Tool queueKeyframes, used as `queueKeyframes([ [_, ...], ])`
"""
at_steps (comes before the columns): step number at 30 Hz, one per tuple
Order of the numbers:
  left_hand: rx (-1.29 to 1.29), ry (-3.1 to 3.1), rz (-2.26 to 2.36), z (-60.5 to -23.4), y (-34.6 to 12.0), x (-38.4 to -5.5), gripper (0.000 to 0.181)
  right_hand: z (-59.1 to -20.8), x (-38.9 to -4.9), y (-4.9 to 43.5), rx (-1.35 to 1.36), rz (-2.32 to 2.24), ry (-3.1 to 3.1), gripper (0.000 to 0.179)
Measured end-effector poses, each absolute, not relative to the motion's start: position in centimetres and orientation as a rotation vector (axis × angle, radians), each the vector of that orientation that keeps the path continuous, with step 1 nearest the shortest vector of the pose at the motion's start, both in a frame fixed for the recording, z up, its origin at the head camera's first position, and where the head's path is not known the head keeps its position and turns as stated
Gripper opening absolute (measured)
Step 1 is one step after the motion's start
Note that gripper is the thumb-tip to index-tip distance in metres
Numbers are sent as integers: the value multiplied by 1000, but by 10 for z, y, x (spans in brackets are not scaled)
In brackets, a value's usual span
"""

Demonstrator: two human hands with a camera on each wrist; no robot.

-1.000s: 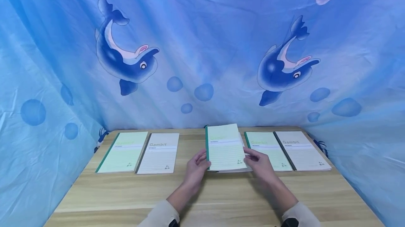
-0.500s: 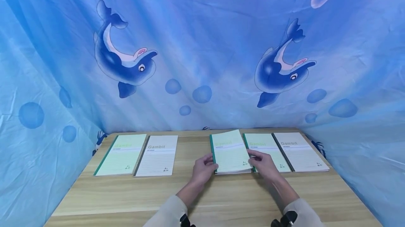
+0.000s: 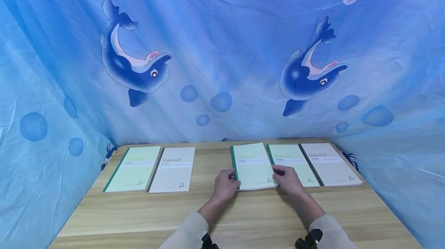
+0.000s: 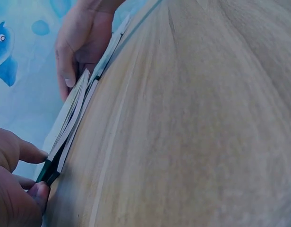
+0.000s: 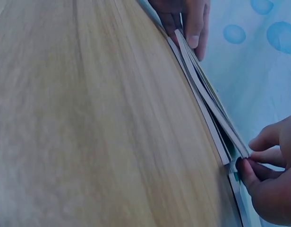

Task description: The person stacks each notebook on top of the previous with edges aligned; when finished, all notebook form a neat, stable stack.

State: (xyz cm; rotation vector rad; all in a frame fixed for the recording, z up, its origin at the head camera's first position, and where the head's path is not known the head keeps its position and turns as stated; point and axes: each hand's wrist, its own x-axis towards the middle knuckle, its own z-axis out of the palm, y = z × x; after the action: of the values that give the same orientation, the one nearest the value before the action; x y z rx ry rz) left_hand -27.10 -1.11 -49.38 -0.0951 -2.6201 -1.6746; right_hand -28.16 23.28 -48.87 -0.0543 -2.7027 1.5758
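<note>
A pale green notebook [image 3: 253, 170] with a dark green spine lies over another notebook right of the table's middle. In the left wrist view, the lower notebook [image 4: 65, 153] shows as a thin layer, with a gap between the two. My left hand [image 3: 225, 184] pinches the green notebook at its spine edge, near the lower corner. At the opposite edge, my right hand [image 3: 287, 179] holds it between thumb and fingers, and in the right wrist view that side of the notebook [image 5: 214, 109] is slightly raised. The cover of the lower notebook is hidden.
Just right of the held notebook lie a green notebook [image 3: 293, 160] and a white notebook [image 3: 330, 164]. Another green notebook [image 3: 132, 170] and a white notebook [image 3: 172, 170] lie at the left. A blue dolphin-print curtain [image 3: 222, 56] hangs behind the wooden table [image 3: 121, 212].
Both hands have carried the green notebook to the right and lowered it. Its tilt has lessened, and it now lines up over the notebook beneath.
</note>
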Motion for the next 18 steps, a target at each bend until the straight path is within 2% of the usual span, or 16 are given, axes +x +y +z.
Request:
queueKeyframes([
  [18,-174,-2630,-1511,-491,-14,-277,53,-471,-282,226,-159,1439,-2844,42],
])
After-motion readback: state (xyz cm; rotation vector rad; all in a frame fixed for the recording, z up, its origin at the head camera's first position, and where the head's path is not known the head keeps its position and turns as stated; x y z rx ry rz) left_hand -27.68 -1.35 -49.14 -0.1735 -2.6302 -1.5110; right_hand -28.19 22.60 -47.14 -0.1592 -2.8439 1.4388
